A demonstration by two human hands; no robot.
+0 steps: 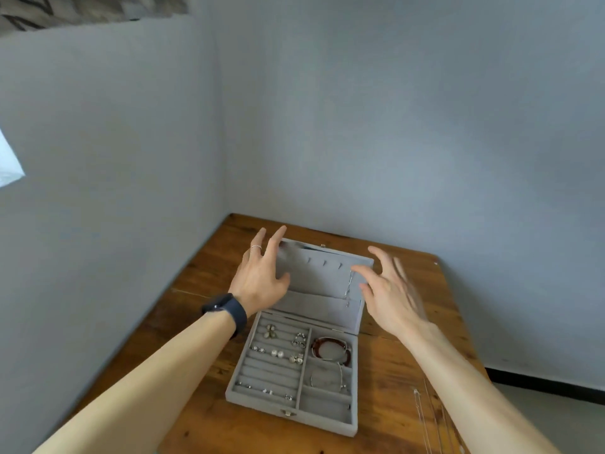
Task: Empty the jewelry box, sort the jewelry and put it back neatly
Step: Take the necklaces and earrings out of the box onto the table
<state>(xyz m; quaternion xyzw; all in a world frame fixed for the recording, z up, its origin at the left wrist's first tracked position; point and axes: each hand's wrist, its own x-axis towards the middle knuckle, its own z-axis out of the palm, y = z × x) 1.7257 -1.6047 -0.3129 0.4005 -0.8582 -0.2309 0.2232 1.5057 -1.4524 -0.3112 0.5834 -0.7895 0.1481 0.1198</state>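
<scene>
Flanking the jewelry box (296, 417) lid (322, 283), both hands, left hand (260, 276) and right hand (391, 296), spread fingers wide, empty; chains (425, 417) lie right on the table (409, 355).

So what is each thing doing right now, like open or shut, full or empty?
jewelry box: open, lid up
ring rows: earrings and rings in them
brown bracelet: in top right compartment
front compartment: looks empty
left hand: open, empty
right hand: open, empty, blurred

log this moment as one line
box: jewelry box open on table | left hand open at lid | right hand open, blurred | holding: nothing | bracelet inside
</scene>
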